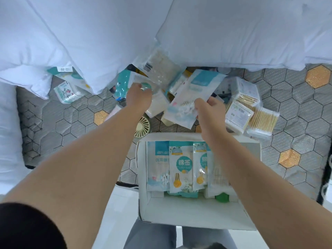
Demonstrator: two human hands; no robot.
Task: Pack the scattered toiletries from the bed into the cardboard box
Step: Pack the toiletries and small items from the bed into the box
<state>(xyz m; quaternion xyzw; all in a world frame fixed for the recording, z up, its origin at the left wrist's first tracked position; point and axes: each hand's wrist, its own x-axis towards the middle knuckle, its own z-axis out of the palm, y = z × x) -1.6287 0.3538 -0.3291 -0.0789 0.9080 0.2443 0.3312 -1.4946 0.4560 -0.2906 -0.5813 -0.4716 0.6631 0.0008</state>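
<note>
The right hand (209, 108) is pinching the lower edge of a blue-and-white cotton-swab packet (190, 97), with thumb and fingers clamped on the plastic, and is holding it over the pile of toiletries (161, 69) just beyond the far rim of the cardboard box (197, 211). The left hand (139, 95) is reaching into the same pile, its fingers curling round a teal-marked packet (145, 85) (how much of that packet it is gripping is hard to tell, since the hand is hiding it). The box is sitting at the edge of the mattress (71, 123), close to the person's legs. Inside it, swab packets (181, 168) are standing upright in a row against the far wall, and a green cap (222, 197) is showing below them. More wooden-stick swab packs (262, 119) are lying to the right of the held packet, near the box's far right corner. Two more packets (67, 90) are lying well apart at the left, partly under a white pillow (71, 42). A small pale fan (142, 126) is lying between the left forearm and the box.
</note>
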